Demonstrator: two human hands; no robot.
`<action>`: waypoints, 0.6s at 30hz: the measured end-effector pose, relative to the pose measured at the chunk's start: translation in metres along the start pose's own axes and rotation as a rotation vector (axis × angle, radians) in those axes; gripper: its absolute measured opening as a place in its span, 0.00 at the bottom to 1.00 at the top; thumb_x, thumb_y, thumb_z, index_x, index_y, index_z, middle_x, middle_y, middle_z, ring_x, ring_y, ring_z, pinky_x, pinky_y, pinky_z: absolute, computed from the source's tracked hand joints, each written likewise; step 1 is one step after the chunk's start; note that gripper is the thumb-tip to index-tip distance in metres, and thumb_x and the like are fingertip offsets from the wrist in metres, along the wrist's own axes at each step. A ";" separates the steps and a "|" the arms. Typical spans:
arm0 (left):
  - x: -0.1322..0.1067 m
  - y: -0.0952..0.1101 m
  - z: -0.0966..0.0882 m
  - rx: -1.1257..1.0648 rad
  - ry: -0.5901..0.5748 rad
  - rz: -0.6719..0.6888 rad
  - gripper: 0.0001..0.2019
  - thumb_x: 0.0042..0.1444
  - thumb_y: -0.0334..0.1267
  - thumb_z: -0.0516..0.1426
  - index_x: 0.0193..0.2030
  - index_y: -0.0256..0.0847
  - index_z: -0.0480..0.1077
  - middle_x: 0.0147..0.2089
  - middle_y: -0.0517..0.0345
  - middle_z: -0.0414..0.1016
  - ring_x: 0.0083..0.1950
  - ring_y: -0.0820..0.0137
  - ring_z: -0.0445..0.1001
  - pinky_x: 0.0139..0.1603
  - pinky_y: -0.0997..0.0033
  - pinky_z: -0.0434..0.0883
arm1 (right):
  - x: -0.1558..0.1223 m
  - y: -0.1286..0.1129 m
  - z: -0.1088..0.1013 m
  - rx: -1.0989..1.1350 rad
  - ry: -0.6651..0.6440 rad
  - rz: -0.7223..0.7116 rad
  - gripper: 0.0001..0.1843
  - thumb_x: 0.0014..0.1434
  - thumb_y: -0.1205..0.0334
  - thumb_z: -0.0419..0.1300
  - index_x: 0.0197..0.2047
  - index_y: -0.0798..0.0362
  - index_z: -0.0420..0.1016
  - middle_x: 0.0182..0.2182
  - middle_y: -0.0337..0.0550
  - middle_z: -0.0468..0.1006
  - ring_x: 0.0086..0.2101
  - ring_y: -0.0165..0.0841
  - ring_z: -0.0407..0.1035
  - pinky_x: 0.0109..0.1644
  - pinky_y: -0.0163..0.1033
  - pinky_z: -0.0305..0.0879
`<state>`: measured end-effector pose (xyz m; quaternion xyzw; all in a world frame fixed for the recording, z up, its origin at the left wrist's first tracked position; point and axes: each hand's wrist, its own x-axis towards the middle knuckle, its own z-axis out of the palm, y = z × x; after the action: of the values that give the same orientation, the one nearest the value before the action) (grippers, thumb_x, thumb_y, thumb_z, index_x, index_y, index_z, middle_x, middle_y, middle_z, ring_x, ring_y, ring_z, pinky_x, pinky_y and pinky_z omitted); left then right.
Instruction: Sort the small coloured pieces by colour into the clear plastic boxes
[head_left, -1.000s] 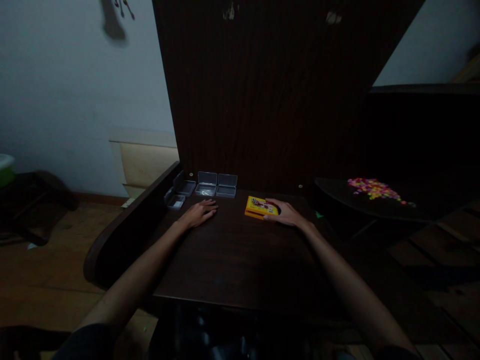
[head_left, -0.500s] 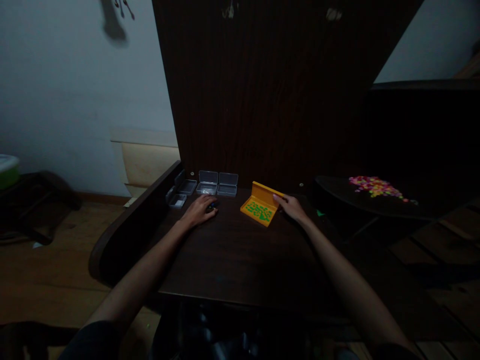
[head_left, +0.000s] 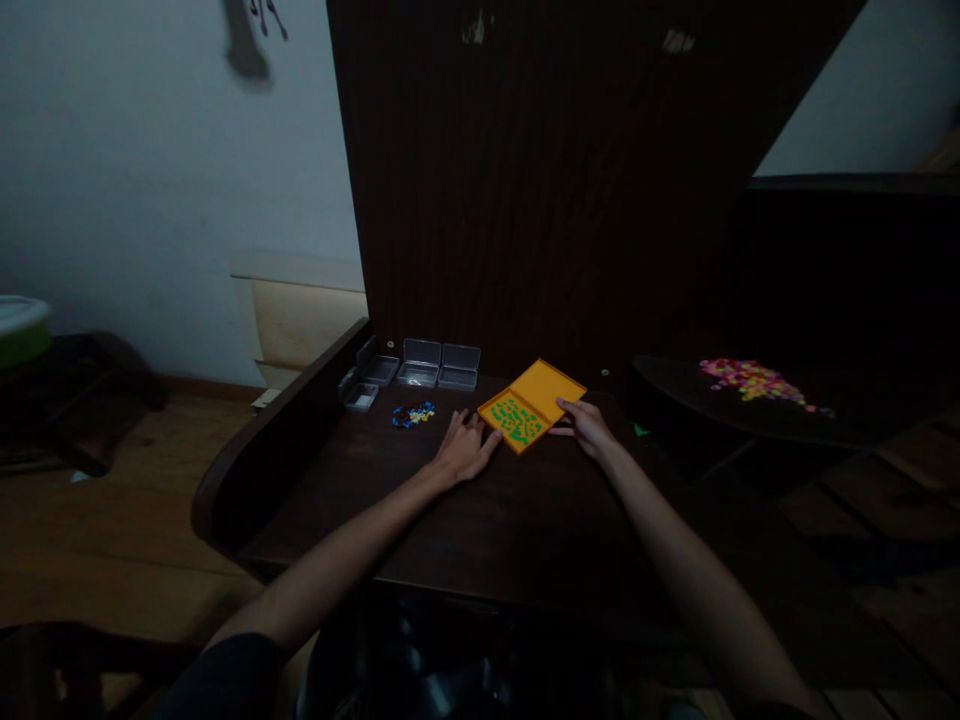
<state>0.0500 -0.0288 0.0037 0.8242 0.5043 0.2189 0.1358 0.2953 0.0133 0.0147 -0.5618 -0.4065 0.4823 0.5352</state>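
An orange hinged box lies open on the dark wooden table, its lid laid back and its tray full of small green pieces. My right hand touches the box's right edge with its fingers extended. Flat on the table at the box's left corner rests my left hand, fingers apart and holding nothing. A small heap of dark, blue and yellow beads lies left of my left hand.
Several small clear plastic cases stand along the table's back edge, against a tall dark wooden panel. A pile of multicoloured beads sits on a dark shelf to the right. The room is dim.
The box's lid has swung fully open and flat. My left hand has moved right to the box, uncovering the small bead heap it rested on.
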 end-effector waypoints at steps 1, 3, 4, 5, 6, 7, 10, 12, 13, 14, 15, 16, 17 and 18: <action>0.000 0.002 0.002 -0.044 -0.012 -0.006 0.25 0.64 0.51 0.41 0.56 0.37 0.66 0.63 0.47 0.64 0.68 0.53 0.53 0.69 0.49 0.46 | -0.002 0.000 0.002 0.025 0.004 0.007 0.02 0.57 0.69 0.57 0.35 0.56 0.71 0.29 0.43 0.80 0.26 0.31 0.75 0.30 0.43 0.77; 0.001 0.005 0.005 -0.160 -0.022 -0.061 0.24 0.63 0.50 0.43 0.57 0.38 0.64 0.65 0.50 0.62 0.70 0.54 0.50 0.70 0.49 0.44 | -0.007 0.001 0.005 0.099 0.016 0.025 0.03 0.57 0.70 0.56 0.34 0.56 0.70 0.30 0.42 0.80 0.28 0.32 0.75 0.33 0.45 0.78; 0.001 0.005 0.005 -0.214 -0.022 -0.102 0.23 0.63 0.49 0.45 0.57 0.38 0.64 0.64 0.49 0.63 0.70 0.54 0.50 0.70 0.50 0.45 | -0.009 0.001 0.007 0.148 0.020 0.033 0.03 0.57 0.71 0.56 0.33 0.55 0.70 0.30 0.42 0.80 0.29 0.32 0.75 0.34 0.46 0.78; 0.001 0.006 0.004 -0.258 -0.018 -0.141 0.23 0.62 0.48 0.46 0.57 0.37 0.64 0.63 0.47 0.64 0.70 0.54 0.51 0.69 0.51 0.48 | -0.010 0.001 0.009 0.201 0.021 0.038 0.04 0.56 0.72 0.56 0.33 0.55 0.70 0.30 0.42 0.80 0.30 0.32 0.76 0.35 0.47 0.78; 0.001 0.006 0.003 -0.288 -0.010 -0.170 0.22 0.62 0.46 0.46 0.57 0.35 0.64 0.62 0.45 0.66 0.69 0.55 0.54 0.68 0.53 0.51 | -0.012 0.001 0.011 0.253 0.016 0.041 0.04 0.56 0.72 0.56 0.33 0.55 0.70 0.31 0.42 0.80 0.31 0.33 0.76 0.36 0.48 0.78; 0.001 0.006 0.001 -0.305 0.000 -0.187 0.22 0.62 0.45 0.46 0.58 0.34 0.63 0.61 0.44 0.67 0.67 0.56 0.57 0.67 0.55 0.54 | -0.013 0.001 0.014 0.297 0.008 0.040 0.04 0.55 0.72 0.57 0.33 0.55 0.71 0.31 0.41 0.80 0.32 0.33 0.76 0.37 0.49 0.78; 0.000 0.007 -0.008 -0.360 0.054 -0.188 0.22 0.62 0.42 0.46 0.61 0.34 0.58 0.60 0.45 0.69 0.62 0.61 0.66 0.63 0.61 0.61 | -0.017 -0.001 0.022 0.372 -0.025 0.028 0.06 0.54 0.73 0.58 0.35 0.54 0.71 0.33 0.41 0.79 0.34 0.34 0.76 0.40 0.52 0.77; 0.000 0.005 -0.013 -0.436 0.108 -0.197 0.23 0.61 0.39 0.48 0.62 0.35 0.57 0.58 0.47 0.71 0.60 0.62 0.69 0.62 0.63 0.63 | -0.021 -0.003 0.030 0.400 -0.060 0.014 0.09 0.52 0.74 0.59 0.36 0.53 0.71 0.33 0.40 0.80 0.34 0.33 0.75 0.42 0.51 0.77; 0.001 0.003 -0.015 -0.477 0.138 -0.203 0.22 0.60 0.37 0.49 0.61 0.35 0.58 0.57 0.48 0.72 0.59 0.62 0.70 0.62 0.63 0.64 | -0.023 -0.003 0.035 0.409 -0.085 0.005 0.11 0.50 0.75 0.60 0.37 0.53 0.71 0.34 0.39 0.80 0.35 0.33 0.75 0.43 0.49 0.77; 0.001 0.001 -0.017 -0.514 0.168 -0.209 0.22 0.59 0.35 0.49 0.60 0.35 0.59 0.56 0.48 0.73 0.58 0.62 0.70 0.61 0.63 0.65 | -0.025 -0.004 0.041 0.417 -0.109 -0.002 0.13 0.49 0.76 0.61 0.37 0.52 0.72 0.34 0.38 0.80 0.35 0.32 0.75 0.43 0.48 0.76; 0.002 -0.002 -0.019 -0.542 0.197 -0.212 0.22 0.58 0.33 0.50 0.60 0.34 0.60 0.56 0.48 0.73 0.58 0.63 0.71 0.60 0.64 0.65 | -0.027 -0.004 0.047 0.424 -0.130 -0.005 0.14 0.48 0.76 0.61 0.38 0.52 0.72 0.34 0.38 0.80 0.36 0.32 0.75 0.44 0.46 0.76; 0.002 -0.005 -0.020 -0.565 0.224 -0.211 0.21 0.58 0.32 0.50 0.59 0.34 0.61 0.55 0.48 0.74 0.57 0.64 0.72 0.60 0.65 0.66 | -0.029 -0.004 0.053 0.431 -0.145 -0.003 0.15 0.48 0.76 0.62 0.39 0.52 0.72 0.34 0.38 0.80 0.36 0.33 0.75 0.44 0.45 0.76; 0.003 -0.008 -0.022 -0.582 0.248 -0.210 0.21 0.57 0.31 0.50 0.58 0.34 0.62 0.55 0.48 0.74 0.56 0.64 0.72 0.59 0.65 0.67 | -0.031 -0.003 0.060 0.439 -0.155 0.002 0.15 0.48 0.76 0.62 0.40 0.52 0.72 0.34 0.38 0.80 0.37 0.33 0.75 0.44 0.44 0.76; 0.003 -0.011 -0.023 -0.595 0.267 -0.209 0.20 0.57 0.31 0.49 0.58 0.33 0.62 0.55 0.47 0.74 0.55 0.65 0.73 0.58 0.66 0.68 | -0.032 -0.003 0.066 0.445 -0.162 0.007 0.15 0.49 0.75 0.62 0.40 0.52 0.72 0.34 0.38 0.80 0.38 0.33 0.75 0.43 0.44 0.76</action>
<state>0.0311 -0.0205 0.0197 0.6564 0.5133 0.4473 0.3249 0.2241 -0.0035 0.0235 -0.3907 -0.3298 0.6053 0.6101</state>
